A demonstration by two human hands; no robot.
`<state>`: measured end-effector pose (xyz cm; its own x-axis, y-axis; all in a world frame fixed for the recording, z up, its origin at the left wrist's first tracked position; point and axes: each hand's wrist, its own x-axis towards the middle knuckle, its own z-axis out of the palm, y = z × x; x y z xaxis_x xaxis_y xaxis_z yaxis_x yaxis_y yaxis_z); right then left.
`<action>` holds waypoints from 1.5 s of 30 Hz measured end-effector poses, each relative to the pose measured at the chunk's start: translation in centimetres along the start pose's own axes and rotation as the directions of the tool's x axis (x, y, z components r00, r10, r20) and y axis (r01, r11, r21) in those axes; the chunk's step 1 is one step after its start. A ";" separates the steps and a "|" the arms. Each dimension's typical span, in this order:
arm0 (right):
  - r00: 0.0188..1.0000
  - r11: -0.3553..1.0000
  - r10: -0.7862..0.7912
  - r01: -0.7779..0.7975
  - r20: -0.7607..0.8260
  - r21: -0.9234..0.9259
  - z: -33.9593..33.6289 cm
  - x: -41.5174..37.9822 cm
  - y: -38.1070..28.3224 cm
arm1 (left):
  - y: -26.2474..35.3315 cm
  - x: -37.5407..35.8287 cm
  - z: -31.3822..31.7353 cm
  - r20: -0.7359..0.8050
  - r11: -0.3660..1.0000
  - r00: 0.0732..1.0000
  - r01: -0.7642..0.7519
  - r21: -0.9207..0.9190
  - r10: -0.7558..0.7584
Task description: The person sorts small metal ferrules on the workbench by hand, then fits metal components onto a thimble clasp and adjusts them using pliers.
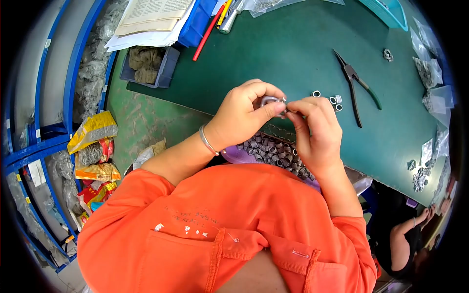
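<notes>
My left hand (pixel 246 111) is closed around a small grey curved metal part (pixel 269 100), pinched between thumb and fingers above the table's front edge. The fingertips of my right hand (pixel 316 126) meet the left ones at the right end of that part. They are pinched together, and what lies between them is too small and covered to name. Just beyond my right hand, several small metal rings (pixel 316 94) lie on the table. Below both hands, a purple container (pixel 238 155) in front of my body holds many dark grey metal rings (pixel 276 151).
Circlip-style pliers (pixel 350 73) with dark green handles lie on the green table (pixel 273 53). A blue-grey bin (pixel 168 73) with cloth, papers (pixel 146 22) and pens (pixel 209 36) are at the back left. Plastic bags (pixel 430 73) line the right edge. Another person's arm (pixel 403 234) shows lower right.
</notes>
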<state>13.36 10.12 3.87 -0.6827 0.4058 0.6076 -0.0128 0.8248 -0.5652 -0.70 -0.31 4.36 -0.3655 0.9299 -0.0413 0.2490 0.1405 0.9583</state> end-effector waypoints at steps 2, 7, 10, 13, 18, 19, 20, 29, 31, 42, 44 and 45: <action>0.970 0.953 0.223 -0.237 0.093 0.188 -0.6 -0.1 -0.1 | 0.2 0.1 -0.1 0.169 0.832 0.948 0.316 -0.457 -0.268; 0.805 0.627 0.569 -0.557 0.169 0.545 -0.4 -0.6 -0.4 | 0.5 0.0 0.0 0.235 0.621 0.911 0.405 -0.671 -0.340; 0.821 0.700 0.559 -0.542 0.115 0.465 -0.3 -0.8 -0.2 | 0.8 0.0 0.1 0.213 0.593 0.897 0.420 -0.687 -0.388; 0.923 0.881 0.384 -0.373 0.020 0.290 -0.4 -0.9 -0.2 | 1.1 -0.1 0.1 0.161 0.686 0.909 0.398 -0.609 -0.384; 0.999 0.998 0.051 -0.051 -0.013 -0.022 -0.7 -0.3 -0.6 | 1.1 -0.3 0.5 0.084 0.874 0.960 0.278 -0.398 -0.266; 0.998 0.998 0.057 -0.056 0.020 -0.025 -0.8 -0.3 -0.7 | 1.0 -0.3 0.4 0.068 0.898 0.966 0.257 -0.358 -0.249; 0.998 0.998 0.056 -0.055 0.019 -0.026 -0.8 -0.3 -0.7 | 0.8 -0.2 0.4 0.051 0.919 0.972 0.234 -0.316 -0.230; 0.644 0.133 0.591 -0.672 0.486 0.728 -0.6 -1.5 -0.2 | 0.7 -0.5 0.5 -0.052 0.929 0.995 0.059 -0.365 -0.084; 0.629 0.120 0.577 -0.696 0.520 0.708 -1.0 -1.4 0.0 | 0.5 -0.5 0.4 -0.042 0.933 0.998 0.035 -0.359 -0.054; 0.538 -0.153 0.437 -0.745 0.721 0.649 -1.7 -1.6 1.5 | -0.7 -0.6 0.3 0.105 0.933 0.969 -0.182 -0.311 0.224; 0.583 -0.076 0.462 -0.724 0.668 0.685 -1.5 -1.7 1.3 | -0.5 -0.8 0.3 0.118 0.913 0.983 -0.082 -0.400 0.140; 0.630 0.003 0.478 -0.698 0.612 0.716 -1.4 -1.8 1.2 | -0.4 -0.9 0.2 0.118 0.913 0.983 -0.080 -0.401 0.138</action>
<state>15.59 10.96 2.92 -0.8833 0.4090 -0.2291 -0.0464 -0.5626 -0.8254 -0.29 -1.11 3.94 -0.2187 0.9740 0.0583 -0.1034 -0.0825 0.9912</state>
